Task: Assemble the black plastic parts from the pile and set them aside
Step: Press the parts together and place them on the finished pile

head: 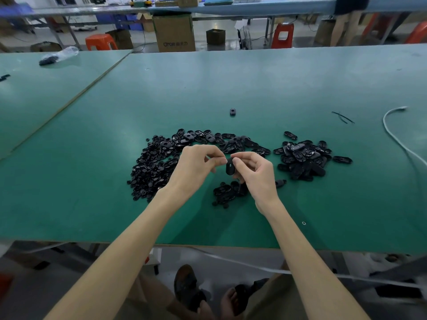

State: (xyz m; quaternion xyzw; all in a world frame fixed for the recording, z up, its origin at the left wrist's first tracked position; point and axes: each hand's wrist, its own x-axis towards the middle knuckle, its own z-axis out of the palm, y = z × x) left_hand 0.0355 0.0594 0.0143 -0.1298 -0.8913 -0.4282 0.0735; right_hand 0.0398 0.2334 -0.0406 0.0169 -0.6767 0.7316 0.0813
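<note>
My right hand (255, 174) pinches a black oval plastic part (230, 167) upright above the table, thumb and fingers curled round it. My left hand (196, 167) meets it from the left, fingertips pinched against the part's top edge. A large pile of small black parts (152, 167) lies to the left, running into an arc of oval shells (215, 139) behind my hands. A heap of oval pieces (302, 158) sits to the right. A small cluster of parts (225, 192) lies just below my hands.
The green table (92, 204) has its front edge close to me. A single black piece (233, 111) lies farther back. A white cable (392, 135) curves along the right side, with black ties (343, 117) near it. A plastic bag (59, 55) lies far left.
</note>
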